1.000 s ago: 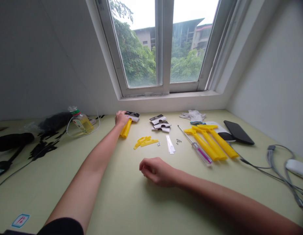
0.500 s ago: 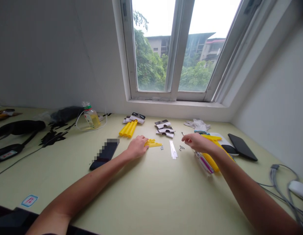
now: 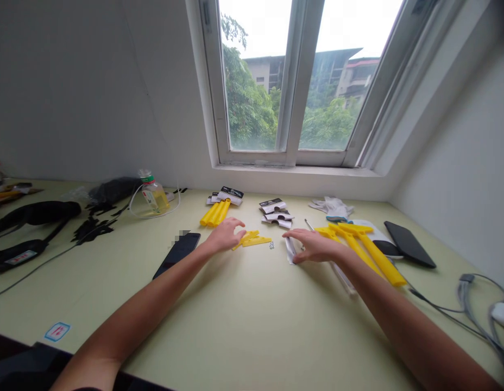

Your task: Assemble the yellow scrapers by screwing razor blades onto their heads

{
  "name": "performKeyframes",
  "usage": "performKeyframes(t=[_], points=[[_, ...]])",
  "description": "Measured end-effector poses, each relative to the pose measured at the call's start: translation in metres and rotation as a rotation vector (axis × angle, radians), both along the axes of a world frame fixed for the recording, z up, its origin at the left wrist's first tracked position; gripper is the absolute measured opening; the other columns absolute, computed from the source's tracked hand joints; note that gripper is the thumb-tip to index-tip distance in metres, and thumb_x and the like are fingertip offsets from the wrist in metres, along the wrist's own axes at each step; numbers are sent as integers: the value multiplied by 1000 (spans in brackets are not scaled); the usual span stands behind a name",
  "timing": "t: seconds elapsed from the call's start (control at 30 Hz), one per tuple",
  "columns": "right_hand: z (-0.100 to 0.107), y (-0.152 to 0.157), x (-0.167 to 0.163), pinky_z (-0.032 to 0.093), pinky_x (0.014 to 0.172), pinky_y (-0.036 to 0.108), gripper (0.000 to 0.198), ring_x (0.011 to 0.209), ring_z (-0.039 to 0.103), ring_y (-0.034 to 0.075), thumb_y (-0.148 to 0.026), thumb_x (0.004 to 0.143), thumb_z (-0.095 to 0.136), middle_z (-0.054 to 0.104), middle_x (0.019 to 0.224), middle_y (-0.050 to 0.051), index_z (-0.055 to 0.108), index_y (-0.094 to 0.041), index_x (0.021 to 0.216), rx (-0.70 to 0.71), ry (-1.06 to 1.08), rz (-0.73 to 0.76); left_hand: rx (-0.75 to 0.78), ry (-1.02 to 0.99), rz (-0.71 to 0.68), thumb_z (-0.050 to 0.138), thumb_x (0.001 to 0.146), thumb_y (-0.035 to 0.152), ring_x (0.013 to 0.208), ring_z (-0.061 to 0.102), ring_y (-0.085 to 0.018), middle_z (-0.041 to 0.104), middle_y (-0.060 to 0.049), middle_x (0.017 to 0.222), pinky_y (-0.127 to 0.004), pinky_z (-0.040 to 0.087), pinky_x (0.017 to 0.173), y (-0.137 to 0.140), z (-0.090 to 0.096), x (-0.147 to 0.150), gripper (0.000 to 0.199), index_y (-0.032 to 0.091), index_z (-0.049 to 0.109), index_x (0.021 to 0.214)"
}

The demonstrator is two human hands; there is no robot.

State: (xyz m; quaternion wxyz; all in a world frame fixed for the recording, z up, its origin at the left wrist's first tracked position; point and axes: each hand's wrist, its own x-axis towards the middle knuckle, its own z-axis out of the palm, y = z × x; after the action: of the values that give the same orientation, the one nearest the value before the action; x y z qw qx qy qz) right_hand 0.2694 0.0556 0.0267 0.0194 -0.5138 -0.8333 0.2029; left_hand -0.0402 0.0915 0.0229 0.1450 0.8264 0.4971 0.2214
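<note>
My left hand point(image 3: 226, 235) is open, its thumb and fingers apart, just beside a few flat yellow plastic pieces point(image 3: 256, 240). My right hand point(image 3: 315, 245) is open too; thumb and fingertips sit around thin white strips point(image 3: 290, 251) on the table, and I cannot tell if they touch. Small metal nuts point(image 3: 271, 245) lie in a cluster between the hands. The screws are mostly hidden by my right hand. Behind that hand, the shaft of a screwdriver point(image 3: 308, 224) points up and left. Yellow T-shaped tools point(image 3: 368, 244) lie beside my right forearm.
Yellow handles point(image 3: 215, 213) and black-and-white cards point(image 3: 275, 212) lie toward the window. A phone point(image 3: 177, 254) rests by my left forearm, a bottle point(image 3: 154, 198) behind it. White gloves point(image 3: 332, 206), a dark tablet-like slab point(image 3: 410, 244) and cables point(image 3: 470, 293) are at the right.
My left hand has lifted slightly off the yellow pieces and opened. My right hand has moved left and nearer, from the screwdriver tip over to the white strips, and its fingers have spread.
</note>
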Motion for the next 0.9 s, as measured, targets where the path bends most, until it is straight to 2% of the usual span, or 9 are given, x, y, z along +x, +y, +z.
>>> performKeyframes(t=[0.07, 0.2, 0.27, 0.37, 0.43, 0.5, 0.63, 0.77, 0.9], points=[[-1, 2, 1, 26, 110, 51, 79, 134, 37, 34, -50, 67, 70, 45, 145, 11, 47, -26, 139, 15, -6, 5, 2, -56, 60, 50, 85, 41, 101, 62, -25, 67, -9, 112, -35, 46, 92, 1, 12, -13, 34, 20, 71, 103], [-3, 7, 2, 22, 111, 54, 83, 139, 28, 37, -49, 65, 72, 35, 152, 11, 45, -28, 141, 36, -9, 30, -60, -184, 182, 55, 82, 42, 93, 64, -25, 70, -8, 104, -33, 49, 83, 5, 33, -52, 32, 21, 72, 99], [-3, 9, 3, 24, 110, 52, 84, 139, 30, 36, -49, 65, 72, 36, 151, 11, 44, -30, 142, 21, 7, 38, -103, -256, 203, 56, 81, 42, 92, 65, -24, 71, -8, 102, -32, 49, 79, 7, 40, -75, 32, 20, 71, 99], [-3, 10, 4, 29, 107, 49, 80, 134, 38, 35, -49, 64, 73, 46, 144, 10, 49, -31, 138, 23, 21, 39, -150, -340, 251, 54, 79, 42, 90, 65, -23, 71, -9, 101, -31, 50, 74, 6, 45, -107, 35, 19, 69, 102], [-3, 10, 5, 30, 107, 48, 79, 133, 39, 35, -50, 62, 74, 48, 142, 9, 52, -31, 136, 39, 18, 42, -121, -305, 308, 54, 78, 40, 88, 64, -23, 71, -9, 99, -32, 50, 77, 0, 45, -126, 34, 19, 69, 100], [-3, 12, 6, 30, 107, 49, 81, 133, 37, 36, -53, 60, 75, 48, 141, 9, 52, -32, 135, 35, 2, 47, -56, -186, 334, 52, 79, 38, 91, 64, -24, 71, -9, 99, -33, 49, 84, -11, 40, -141, 30, 20, 70, 95], [-2, 12, 5, 29, 107, 50, 87, 130, 38, 37, -59, 54, 77, 44, 140, 9, 51, -33, 133, 27, -18, 40, 58, -50, 208, 44, 84, 32, 94, 63, -23, 69, -9, 102, -34, 47, 89, -41, 25, -159, 33, 19, 69, 101], [3, 8, 2, 37, 102, 44, 81, 121, 45, 33, -47, 55, 79, 44, 131, 8, 52, -33, 130, 44, 34, 18, 117, -76, 102, 39, 87, 25, 91, 63, -20, 68, -7, 97, -33, 46, 90, -56, 14, -164, 34, 17, 65, 108], [8, 4, 2, 41, 96, 39, 66, 111, 50, 29, -33, 61, 72, 47, 120, 7, 54, -32, 124, 48, 62, -17, 80, -40, 56, 41, 89, 29, 96, 62, -21, 66, -8, 105, -33, 46, 91, -54, 6, -162, 33, 17, 64, 110]])
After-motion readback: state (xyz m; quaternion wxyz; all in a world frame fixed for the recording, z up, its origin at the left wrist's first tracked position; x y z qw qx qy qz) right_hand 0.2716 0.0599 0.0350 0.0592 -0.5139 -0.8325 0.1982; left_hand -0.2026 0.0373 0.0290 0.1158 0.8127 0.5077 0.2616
